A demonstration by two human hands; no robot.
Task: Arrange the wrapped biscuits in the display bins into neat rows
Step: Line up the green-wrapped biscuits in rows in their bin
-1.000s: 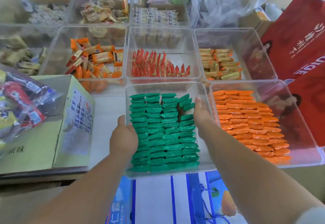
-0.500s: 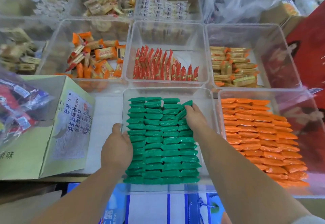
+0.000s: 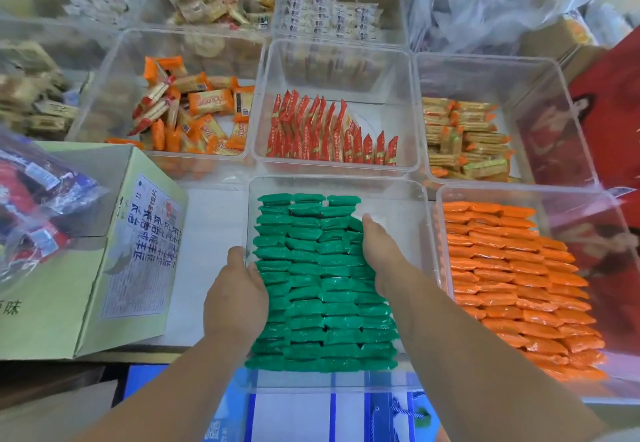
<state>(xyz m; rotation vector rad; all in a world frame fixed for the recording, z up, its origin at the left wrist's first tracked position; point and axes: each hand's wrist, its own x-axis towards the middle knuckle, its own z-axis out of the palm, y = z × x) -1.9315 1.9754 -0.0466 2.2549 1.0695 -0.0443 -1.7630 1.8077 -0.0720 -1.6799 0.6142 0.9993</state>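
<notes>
Gently now: press inward from both sides at once. Right hand (image 3: 379, 251) flat, fingers straight, laid against the ragged right edge of the green wrapped biscuits (image 3: 322, 303); left hand (image 3: 239, 299) set against their left column, fingers apparently straight too, though partly hidden. Packs lying in close rows on the floor of the clear bin (image 3: 410, 206), looser toward the far right. Keep palms upright and pressure even, to avoid buckling packs or riding one over another.
</notes>
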